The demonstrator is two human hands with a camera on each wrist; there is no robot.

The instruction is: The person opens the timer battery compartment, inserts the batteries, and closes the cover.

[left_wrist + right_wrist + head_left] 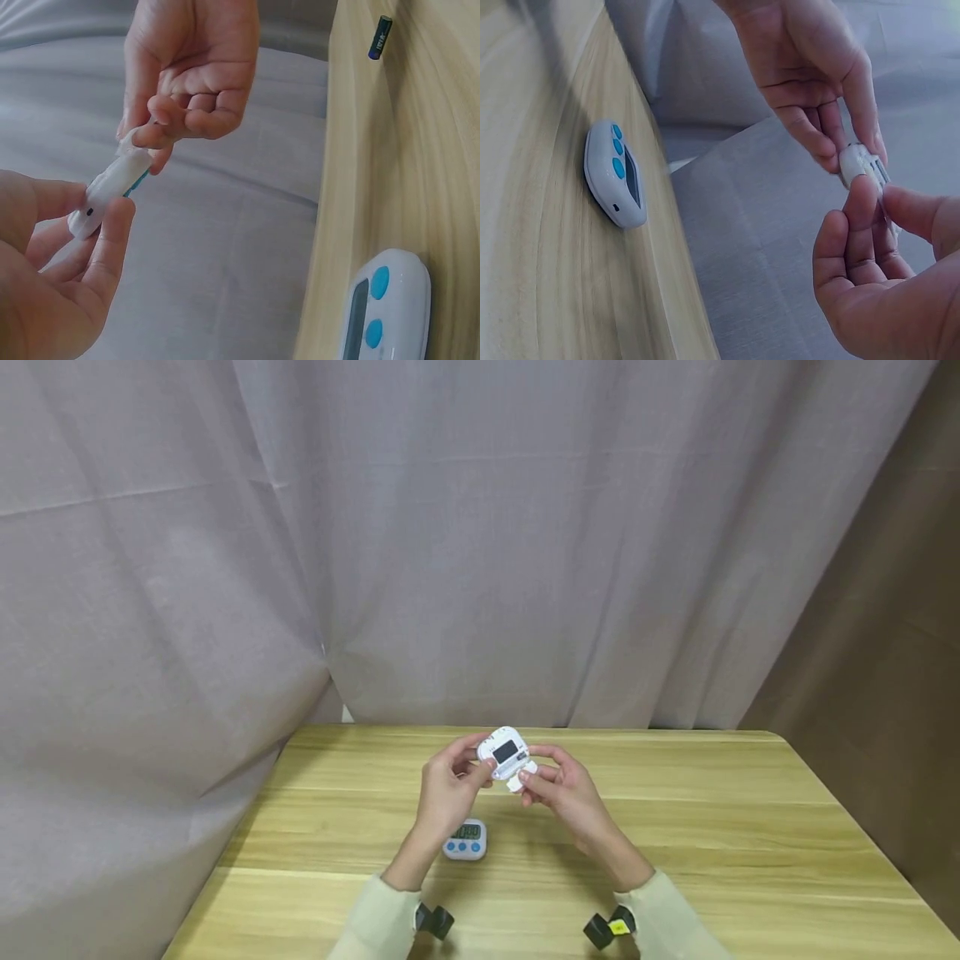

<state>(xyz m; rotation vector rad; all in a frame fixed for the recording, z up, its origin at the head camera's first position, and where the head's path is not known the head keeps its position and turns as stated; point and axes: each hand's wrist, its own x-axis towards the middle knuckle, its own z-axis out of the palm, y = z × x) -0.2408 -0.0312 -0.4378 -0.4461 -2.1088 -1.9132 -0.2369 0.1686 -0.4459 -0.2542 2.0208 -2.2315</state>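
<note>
A white digital timer [502, 753] is held up over the table, its back with a dark rectangle facing the head camera. My left hand [447, 787] grips it by the left edge between thumb and fingers. My right hand [564, 787] pinches a small white plastic flap [522, 776] at the timer's lower right edge; whether the flap is attached cannot be told. In the left wrist view the timer [112, 184] appears edge-on, blue showing on its underside. The right wrist view shows the timer [853, 163] between both hands, partly hidden by fingers.
A second white timer [465, 852] with blue buttons lies face up on the wooden table [712, 827], below the left hand. A small dark battery [380, 37] lies on the table in the left wrist view. Grey curtain [480, 568] hangs behind the table's back edge.
</note>
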